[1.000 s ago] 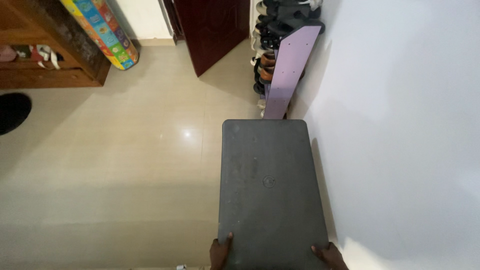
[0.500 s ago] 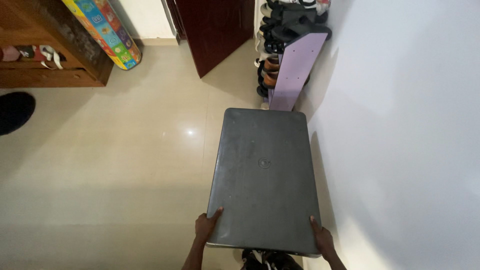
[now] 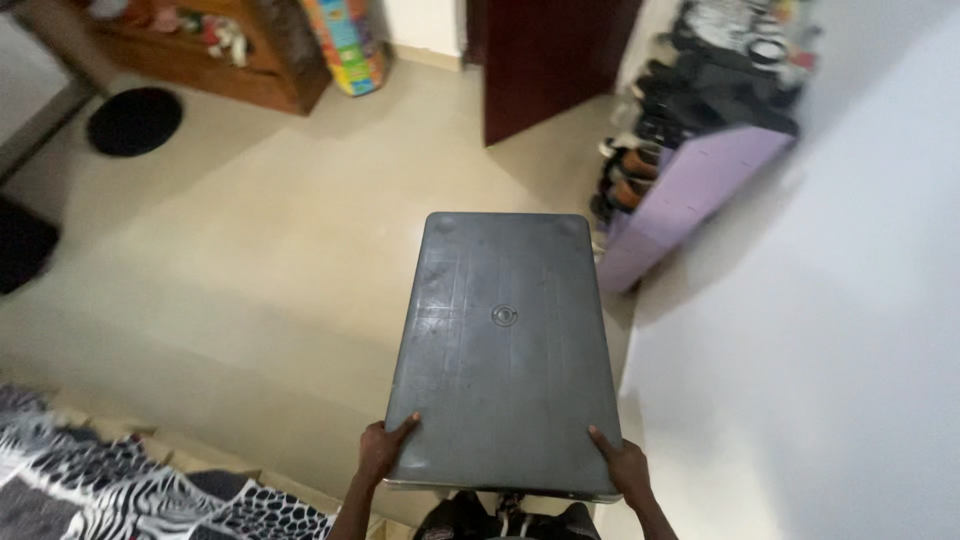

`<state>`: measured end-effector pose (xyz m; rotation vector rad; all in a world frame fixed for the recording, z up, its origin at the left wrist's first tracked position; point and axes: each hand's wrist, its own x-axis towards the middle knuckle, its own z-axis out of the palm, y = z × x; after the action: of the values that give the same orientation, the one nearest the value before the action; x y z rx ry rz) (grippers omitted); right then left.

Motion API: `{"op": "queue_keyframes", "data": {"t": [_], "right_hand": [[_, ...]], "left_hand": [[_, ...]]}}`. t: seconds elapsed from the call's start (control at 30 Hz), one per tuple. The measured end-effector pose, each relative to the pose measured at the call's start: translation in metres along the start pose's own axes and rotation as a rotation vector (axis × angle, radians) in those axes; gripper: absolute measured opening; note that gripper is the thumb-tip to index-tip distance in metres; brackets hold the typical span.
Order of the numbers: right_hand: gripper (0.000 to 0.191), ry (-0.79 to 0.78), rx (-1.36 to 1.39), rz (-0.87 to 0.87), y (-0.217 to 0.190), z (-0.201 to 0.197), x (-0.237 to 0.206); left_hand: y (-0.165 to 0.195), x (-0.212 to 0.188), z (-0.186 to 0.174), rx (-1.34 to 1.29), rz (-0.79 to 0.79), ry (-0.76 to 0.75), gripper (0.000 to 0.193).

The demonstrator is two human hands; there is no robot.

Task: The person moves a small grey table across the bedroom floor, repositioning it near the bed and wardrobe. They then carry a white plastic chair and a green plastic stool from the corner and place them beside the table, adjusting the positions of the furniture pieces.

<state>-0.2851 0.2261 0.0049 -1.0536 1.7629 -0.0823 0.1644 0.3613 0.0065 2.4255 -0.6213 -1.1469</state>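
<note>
Fingers of left hand (image 3: 378, 462), right hand (image 3: 622, 466) clasp grey laptop (image 3: 503, 350) above beige floor (image 3: 250, 270).

The closed laptop (image 3: 505, 350) has a dark grey lid of matt plastic or metal, which one cannot be told; it is dusty, scuffed and streaked with faint smears, with a small round emblem at its middle. The floor (image 3: 260, 280) is of smooth cream tile with a soft sheen. The shelf unit (image 3: 230, 60) is brown varnished wood. The board (image 3: 690, 205) is matt lilac. The cloth (image 3: 130, 490) carries a black-and-white zebra print. The wall (image 3: 830, 350) is matt white paint.
</note>
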Motion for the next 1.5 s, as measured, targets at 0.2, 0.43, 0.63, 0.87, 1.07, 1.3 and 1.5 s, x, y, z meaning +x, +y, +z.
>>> {"op": "queue_keyframes", "data": {"t": [0.2, 0.43, 0.63, 0.87, 1.07, 1.3, 1.5], "right_hand": [[0.093, -0.074, -0.121, -0.136, -0.109, 0.055, 0.035], [0.088, -0.096, -0.239, -0.338, -0.219, 0.148, 0.044], [0.087, -0.113, -0.36, -0.45, -0.306, 0.235, 0.046], [0.088, -0.15, -0.37, -0.429, -0.409, 0.334, 0.056], [0.089, -0.176, -0.416, -0.509, -0.509, 0.414, 0.089], [0.093, -0.23, -0.478, -0.647, -0.66, 0.529, 0.133], [0.089, -0.248, -0.591, -0.701, -0.776, 0.602, 0.161]], "left_hand": [[-0.029, 0.024, -0.059, -0.177, -0.087, 0.227, 0.094], [-0.083, 0.055, -0.135, -0.333, -0.201, 0.321, 0.102], [-0.125, 0.106, -0.206, -0.356, -0.286, 0.339, 0.098], [-0.144, 0.178, -0.298, -0.468, -0.275, 0.378, 0.094], [-0.147, 0.25, -0.359, -0.505, -0.325, 0.449, 0.097], [-0.13, 0.347, -0.439, -0.407, -0.419, 0.604, 0.101], [-0.106, 0.409, -0.5, -0.451, -0.599, 0.581, 0.102]]}}
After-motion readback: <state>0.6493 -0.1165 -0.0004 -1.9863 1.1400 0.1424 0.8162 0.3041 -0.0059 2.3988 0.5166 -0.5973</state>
